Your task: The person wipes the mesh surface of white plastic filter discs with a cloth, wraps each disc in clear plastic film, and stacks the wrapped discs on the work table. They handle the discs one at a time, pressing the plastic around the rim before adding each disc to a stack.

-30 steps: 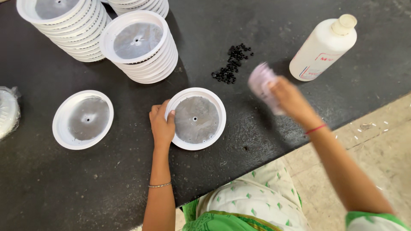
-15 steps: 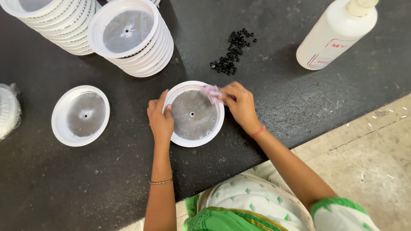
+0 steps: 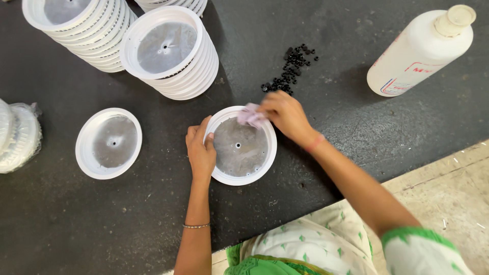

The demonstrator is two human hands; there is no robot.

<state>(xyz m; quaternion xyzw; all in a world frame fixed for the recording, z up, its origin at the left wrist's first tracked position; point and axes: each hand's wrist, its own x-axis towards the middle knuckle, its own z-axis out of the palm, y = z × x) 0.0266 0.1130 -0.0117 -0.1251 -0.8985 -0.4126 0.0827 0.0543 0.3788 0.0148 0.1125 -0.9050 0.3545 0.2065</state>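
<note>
A white bottle (image 3: pixel 420 51) lies tilted at the far right of the table (image 3: pixel 356 132), its cream cap (image 3: pixel 455 19) toward the corner; its label is white with red and blue print. At the left edge sits a clear plastic bag (image 3: pixel 18 135) holding white ribbed pieces. Two stacks of white round lids stand at the far side: one stack (image 3: pixel 76 30) at the top left, leaning; a second stack (image 3: pixel 170 51) just beside it, each lid with a grey inner face and a small centre hole; a third stack's rim shows at the top edge.

A single lid (image 3: pixel 240 146) lies flat near the table's front, grey face up. The left hand (image 3: pixel 201 150) rests on its left rim, thumb hooked over the edge, fingers loosely curled against the rim, steadying it. The right hand (image 3: pixel 285 114) sits at the lid's far rim, fingers pinched on a small pale pink cloth (image 3: pixel 249 116), which presses on the lid's inner face. A loose lid (image 3: pixel 108 143) lies well apart to the left. A small heap of black beads (image 3: pixel 290 69) lies just beyond the right hand.

The table is dark, rough and dusty; beside it at the right shows a pale speckled floor (image 3: pixel 453 193); green-and-white patterned clothing fills the bottom edge.
</note>
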